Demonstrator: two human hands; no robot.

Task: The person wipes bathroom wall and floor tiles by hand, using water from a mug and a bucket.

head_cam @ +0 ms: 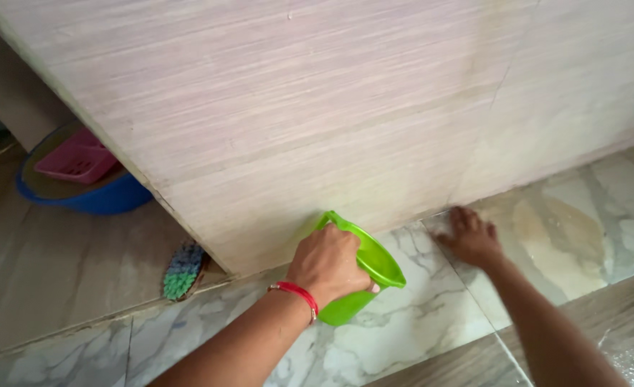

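Note:
My left hand (329, 264) grips a bright green plastic jug (370, 266) by its handle, held tilted just above the marbled floor tiles (410, 326) at the foot of a pale stone wall slab (317, 122). A red thread band sits on that wrist. To the right, my right hand (472, 237) lies flat, fingers spread, on the wet tile where floor and wall meet. What the jug contains is hidden from view.
A scrubbing brush (183, 270) with green and blue bristles lies on the floor at the slab's left corner. Further back on the left stands a blue tub (109, 198) with a pink basket (77, 162) on top. Wet sheen shows on the tiles at right.

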